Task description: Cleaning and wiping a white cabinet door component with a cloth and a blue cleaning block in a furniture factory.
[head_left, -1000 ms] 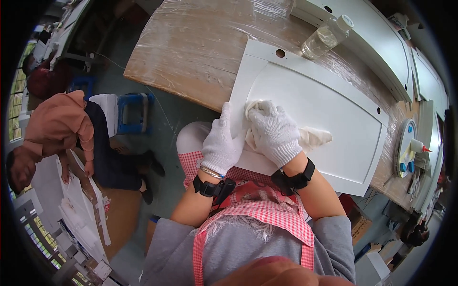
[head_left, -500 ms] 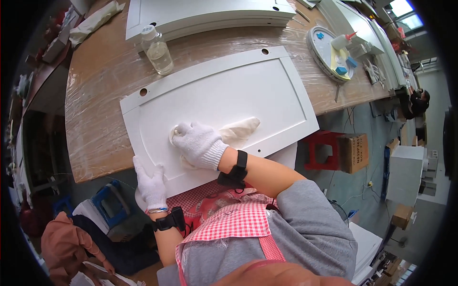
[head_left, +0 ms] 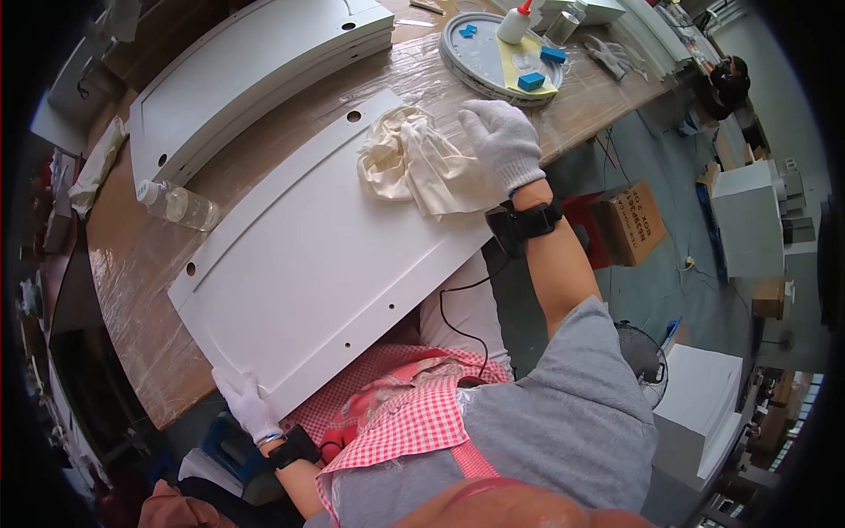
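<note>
A white panel (head_left: 299, 273) with a raised border and round holes lies at a slant across the near part of the table. My left hand (head_left: 246, 405), in a white knit glove, grips its near left corner, thumb along the edge. Over the panel's right end spreads a crumpled cream cloth (head_left: 409, 163). My gloved right hand (head_left: 506, 145) is at that cloth's right side, fingers curled closed on it; the grip is partly hidden. Left of the panel, a clear capped bottle (head_left: 185, 207) with liquid lies tilted in the view.
Stacked white panels (head_left: 255, 75) occupy the far left of the film-covered table (head_left: 123, 308). Past my right hand is a round grey lid (head_left: 466, 57) with blue blocks (head_left: 531, 82) and a squeeze bottle (head_left: 513, 25). Beyond lie gloves (head_left: 613, 57). A carton (head_left: 629, 222) sits off the right edge.
My right hand has moved from the panel's left part to its right end, with the cloth. The panel is turned and sits farther left in view; my left hand stays at its corner.
</note>
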A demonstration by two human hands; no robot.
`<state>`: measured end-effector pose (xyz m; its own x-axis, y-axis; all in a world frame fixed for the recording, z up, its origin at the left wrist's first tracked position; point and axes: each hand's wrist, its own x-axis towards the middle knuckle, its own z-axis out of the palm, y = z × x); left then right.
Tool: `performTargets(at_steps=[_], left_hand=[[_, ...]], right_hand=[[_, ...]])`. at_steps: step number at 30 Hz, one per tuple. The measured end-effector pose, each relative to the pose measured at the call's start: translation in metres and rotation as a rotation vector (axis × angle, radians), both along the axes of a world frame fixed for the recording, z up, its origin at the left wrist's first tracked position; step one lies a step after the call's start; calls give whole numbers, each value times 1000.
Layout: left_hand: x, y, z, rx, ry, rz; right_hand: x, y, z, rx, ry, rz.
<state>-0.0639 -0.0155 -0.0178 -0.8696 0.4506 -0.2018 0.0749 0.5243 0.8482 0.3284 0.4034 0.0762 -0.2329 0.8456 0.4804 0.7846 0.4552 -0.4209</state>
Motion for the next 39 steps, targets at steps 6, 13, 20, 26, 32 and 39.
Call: performTargets(at_steps=[6, 13, 20, 26, 32, 39], left_hand=[[6, 9, 4, -35, 23, -45], [0, 4, -5, -8, 45, -35], [-3, 6, -8, -7, 80, -46], [3, 11, 0, 30, -12, 2], [-1, 10, -5, -124, 54, -43], [2, -8, 5, -100, 28, -73]], right_hand=[[132, 61, -42, -460, -196, -736], [143, 38, -73, -459, -8, -825], [163, 36, -73, -616, 413, -698], [155, 17, -53, -637, 920, -299], [20, -95, 45, -745, 687, 260], [-218, -182, -5, -489, 48, 768]])
